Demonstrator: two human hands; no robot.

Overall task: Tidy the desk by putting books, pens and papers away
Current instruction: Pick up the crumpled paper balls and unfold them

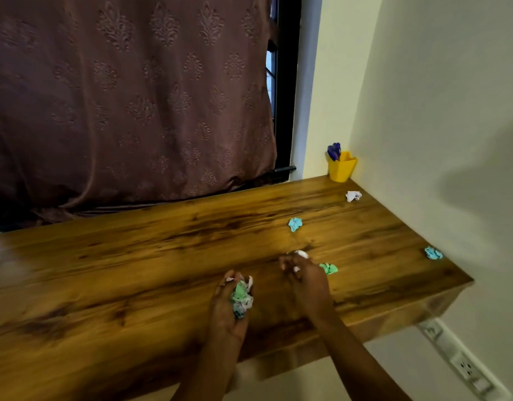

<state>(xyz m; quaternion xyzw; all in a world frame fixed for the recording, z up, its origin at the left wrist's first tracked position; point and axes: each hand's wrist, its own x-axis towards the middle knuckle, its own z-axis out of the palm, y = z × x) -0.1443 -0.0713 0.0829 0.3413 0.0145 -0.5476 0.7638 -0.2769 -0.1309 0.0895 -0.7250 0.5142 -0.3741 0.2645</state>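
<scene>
Wooden desk (133, 270): hands (230, 302) clutch shapeless crumpled papers (241, 299).

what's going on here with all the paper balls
A person is clearing crumpled paper off a wooden desk. The left hand holds a bunch of paper balls; the right hand is closing on a white ball. Four more lie loose, a green one nearest. A yellow cup sits in the corner.
</scene>
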